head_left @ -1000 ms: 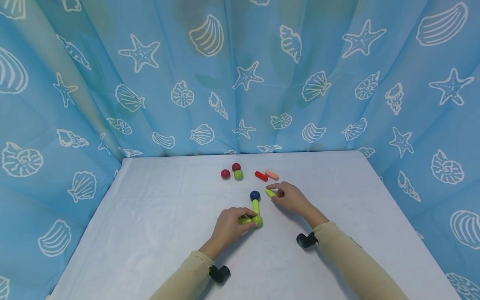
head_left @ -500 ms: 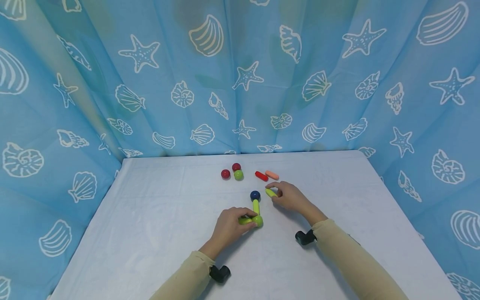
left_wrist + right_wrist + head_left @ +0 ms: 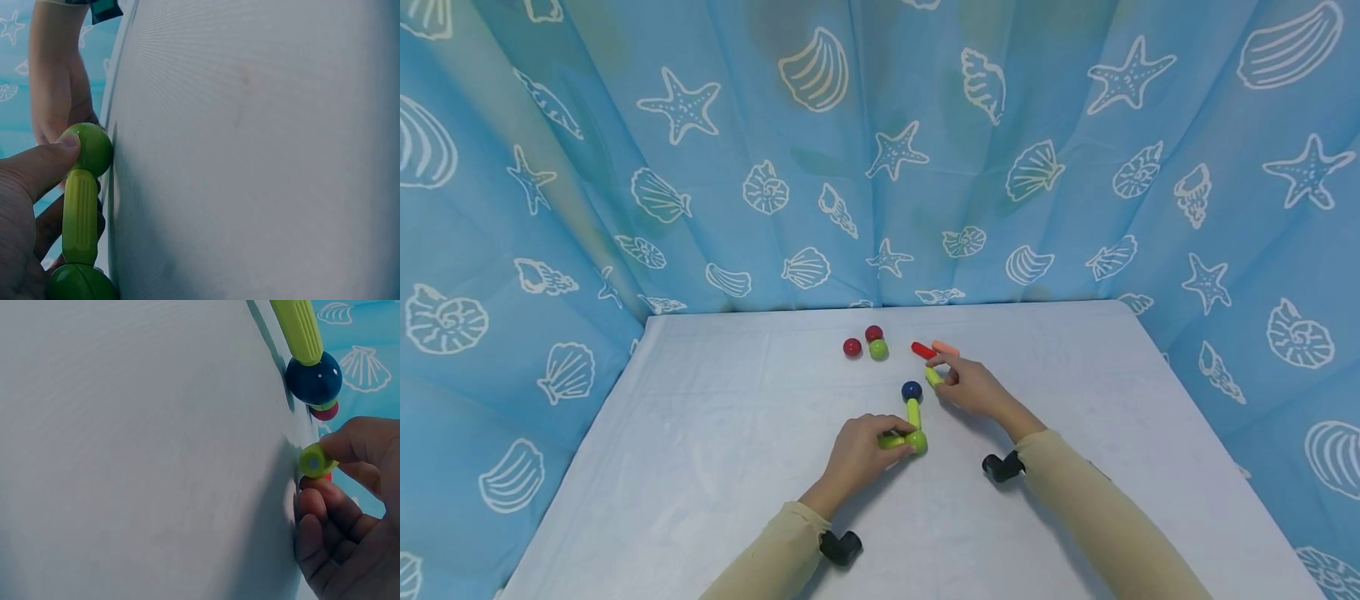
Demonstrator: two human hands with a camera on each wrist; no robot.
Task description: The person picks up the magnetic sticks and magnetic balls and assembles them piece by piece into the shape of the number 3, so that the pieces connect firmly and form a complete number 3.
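My left hand (image 3: 861, 450) grips a joined piece of balls and rods, its thumb pressing a green ball (image 3: 916, 442). In the left wrist view a ribbed yellow-green rod (image 3: 80, 215) links that ball to a second green ball (image 3: 84, 284) by the palm. From the first ball another yellow-green rod (image 3: 913, 414) runs away from me to a dark blue ball (image 3: 912, 390). My right hand (image 3: 973, 387) pinches a loose yellow-green rod (image 3: 314, 461) between thumb and fingers, a little right of the blue ball. A grey disc shows on this rod's end.
Beyond the hands lie two red balls (image 3: 852, 347) and a green ball (image 3: 878, 349) in a cluster. A red rod (image 3: 923, 350) and an orange rod (image 3: 945, 347) lie right of them, near the right fingertips. A blue shell-patterned curtain (image 3: 880, 167) borders the white table (image 3: 715, 400).
My right hand has shifted slightly left and away from me with its rod, toward the red and orange rods. The left hand and its joined piece have hardly moved.
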